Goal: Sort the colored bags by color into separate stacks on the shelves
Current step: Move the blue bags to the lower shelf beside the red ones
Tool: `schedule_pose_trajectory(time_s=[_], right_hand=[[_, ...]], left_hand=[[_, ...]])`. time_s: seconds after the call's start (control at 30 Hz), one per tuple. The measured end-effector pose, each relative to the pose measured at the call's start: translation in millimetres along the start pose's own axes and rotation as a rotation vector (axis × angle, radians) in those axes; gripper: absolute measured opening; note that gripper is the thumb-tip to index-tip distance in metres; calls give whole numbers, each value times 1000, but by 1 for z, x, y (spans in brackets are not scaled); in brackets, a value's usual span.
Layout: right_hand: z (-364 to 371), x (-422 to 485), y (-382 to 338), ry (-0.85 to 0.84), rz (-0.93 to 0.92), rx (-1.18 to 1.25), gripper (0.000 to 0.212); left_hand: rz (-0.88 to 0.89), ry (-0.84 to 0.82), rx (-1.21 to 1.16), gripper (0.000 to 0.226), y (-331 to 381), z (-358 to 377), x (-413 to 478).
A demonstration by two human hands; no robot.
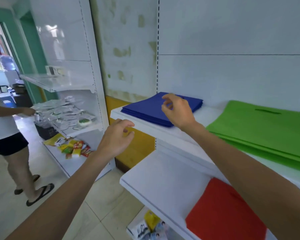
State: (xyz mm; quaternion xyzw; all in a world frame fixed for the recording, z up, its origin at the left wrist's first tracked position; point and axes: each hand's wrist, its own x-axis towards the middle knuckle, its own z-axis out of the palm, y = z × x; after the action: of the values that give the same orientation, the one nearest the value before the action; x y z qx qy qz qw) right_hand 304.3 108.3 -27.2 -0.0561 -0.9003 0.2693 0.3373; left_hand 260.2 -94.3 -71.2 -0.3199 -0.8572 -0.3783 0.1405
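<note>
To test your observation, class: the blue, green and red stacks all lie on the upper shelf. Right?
No. The head view shows the red stack on the lower shelf; only the blue stack and green stack lie on the upper shelf.

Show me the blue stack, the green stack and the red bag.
blue stack [145, 109]: head view, top bag's near-left part.
green stack [260, 132]: head view, middle of top bag.
red bag [227, 215]: head view, middle of visible face.
</note>
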Motion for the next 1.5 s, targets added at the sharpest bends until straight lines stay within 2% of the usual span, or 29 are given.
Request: schedule_pose_trajectory(time_s=[0.13,0.3,0.5,0.63,0.77,0.9,0.97,1.07,1.23,1.37,1.5], right_hand=[[18,49,11,-10,20,19,33],[38,79,27,4,57,13,31],[23,109,46,182,137,-92,29],[11,119,54,332,288,-217,28],[23,112,69,424,462,-359,30],[50,97,81,406,735,-471,41],[60,89,87,337,875,-528,42],[65,83,97,311,958,-515,29],[62,83,100,451,936,-451,33],[61,80,95,546,860,-457,17],[62,78,95,537,860,-460,11]], left_hand=[[-8,30,5,24,-23,-4,53],[47,-21,4,24,-53,4,108],[155,-149,-37,22,-75,28,186],[222,-254,-72,22,-92,41,234],[166,-448,-69,34,-112,51,268],[109,-541,-135,37,-120,67,274],[95,-506,-186,35,-120,73,275],[63,-415,-257,35,-123,80,275],[50,-273,-296,29,-130,88,272],[147,-142,-339,13,-129,88,271],[83,-197,-361,29,-129,89,272]])
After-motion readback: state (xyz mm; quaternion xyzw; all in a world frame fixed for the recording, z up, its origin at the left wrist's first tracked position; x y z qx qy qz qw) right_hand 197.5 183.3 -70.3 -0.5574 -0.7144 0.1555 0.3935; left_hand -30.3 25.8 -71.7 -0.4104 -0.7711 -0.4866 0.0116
